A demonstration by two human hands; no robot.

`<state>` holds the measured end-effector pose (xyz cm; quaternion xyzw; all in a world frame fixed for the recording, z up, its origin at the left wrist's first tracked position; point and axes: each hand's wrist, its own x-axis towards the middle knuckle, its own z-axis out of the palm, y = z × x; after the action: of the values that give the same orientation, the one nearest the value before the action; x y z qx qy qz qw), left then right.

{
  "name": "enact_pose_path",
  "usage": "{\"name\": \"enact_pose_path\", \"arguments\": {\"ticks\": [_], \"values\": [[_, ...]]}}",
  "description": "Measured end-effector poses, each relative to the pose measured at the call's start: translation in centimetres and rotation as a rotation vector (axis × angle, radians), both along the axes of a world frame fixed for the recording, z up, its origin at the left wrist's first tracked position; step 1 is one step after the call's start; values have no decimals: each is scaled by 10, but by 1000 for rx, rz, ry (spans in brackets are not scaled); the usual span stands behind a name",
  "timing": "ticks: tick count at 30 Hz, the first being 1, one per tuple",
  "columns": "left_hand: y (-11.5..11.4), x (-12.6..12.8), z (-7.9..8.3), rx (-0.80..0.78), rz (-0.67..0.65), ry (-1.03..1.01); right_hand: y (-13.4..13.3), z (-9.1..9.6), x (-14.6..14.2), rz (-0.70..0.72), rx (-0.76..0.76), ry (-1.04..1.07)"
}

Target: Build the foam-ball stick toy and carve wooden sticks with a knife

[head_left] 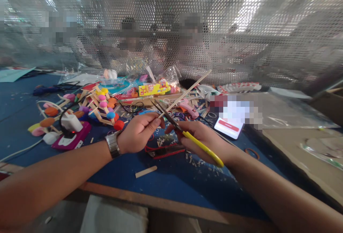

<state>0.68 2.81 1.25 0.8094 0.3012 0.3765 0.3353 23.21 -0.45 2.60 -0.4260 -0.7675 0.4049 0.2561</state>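
Note:
Between finger and thumb, my left hand (139, 132) pinches a thin wooden stick (187, 90) near its lower end; the stick slants up to the right. A metal watch (113, 145) circles that wrist. Yellow-handled scissors (202, 147) are gripped in my right hand (198, 136). Their dark blades are parted and point up to the left, crossing the stick just beyond my left fingertips. Whether the blades touch it I cannot tell. Below the hands, a dark tray-like thing with a red edge (167, 151) lies among pale scraps. A flat craft stick (146, 172) rests nearer the table's front.
Stick models with coloured discs (103, 106) stand left, behind a purple power strip (72, 136) with a white plug (71, 123). A pink glue gun (189, 109) lies amid clutter. Right are a lit phone (227, 127) and cardboard (289, 150). A perforated screen (166, 54) rises behind.

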Motion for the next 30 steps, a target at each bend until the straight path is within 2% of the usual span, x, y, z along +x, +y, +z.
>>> {"name": "enact_pose_path", "arguments": {"ticks": [6, 20, 30], "values": [[0, -1, -4, -20, -12, -5, -2, -4, 2, 23, -100, 118], [1, -1, -8, -112, -29, -30, -5, 0, -1, -12, -464, 313], [3, 0, -12, -159, -43, -81, -7, 2, -3, 6, -524, 369]]}}
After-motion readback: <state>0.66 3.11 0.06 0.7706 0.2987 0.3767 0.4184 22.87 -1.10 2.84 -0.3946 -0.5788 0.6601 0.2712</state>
